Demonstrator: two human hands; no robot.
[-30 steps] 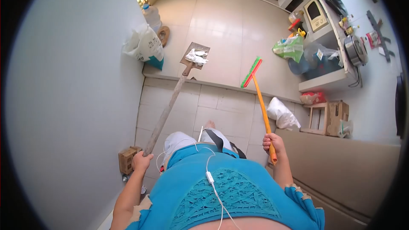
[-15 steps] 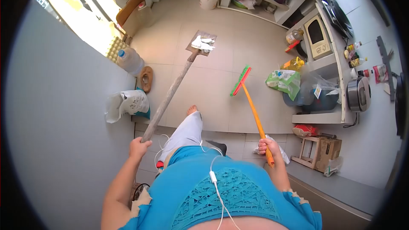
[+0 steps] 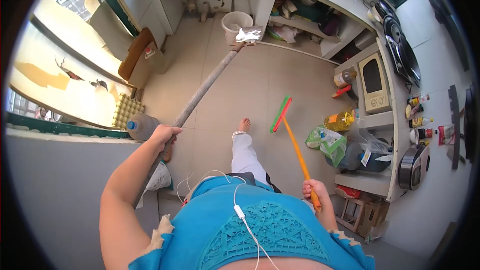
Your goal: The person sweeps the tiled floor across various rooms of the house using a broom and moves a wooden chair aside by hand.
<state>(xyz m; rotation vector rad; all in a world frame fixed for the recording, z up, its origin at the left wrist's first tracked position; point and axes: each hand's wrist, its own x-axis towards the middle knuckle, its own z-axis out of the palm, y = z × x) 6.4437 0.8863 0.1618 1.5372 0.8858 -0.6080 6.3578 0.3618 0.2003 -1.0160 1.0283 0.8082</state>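
Note:
My left hand (image 3: 166,136) is wrapped round the long grey wooden handle of a shovel (image 3: 207,86). The shovel's blade, at the far end, carries crumpled white scraps (image 3: 248,34) and overlaps the rim of a white bucket (image 3: 236,21) in the view. At the right, my right hand (image 3: 315,190) grips the orange handle of a brush (image 3: 296,149) near its lower end. The brush head, red with green bristles (image 3: 280,115), points away from me over the tiled floor. Whether the blade touches the bucket I cannot tell.
A water jug (image 3: 142,126) and egg trays (image 3: 127,111) stand at the left by the window. Along the right are a green and white bag (image 3: 326,144), an oil bottle (image 3: 339,121), a microwave (image 3: 374,84) and a wooden stool (image 3: 351,211). Open shelves (image 3: 310,22) lie ahead.
The view has moved forward into the kitchen, past the floor step. The shovel is raised toward the bucket, and my left hand has moved up. Both tools are still held.

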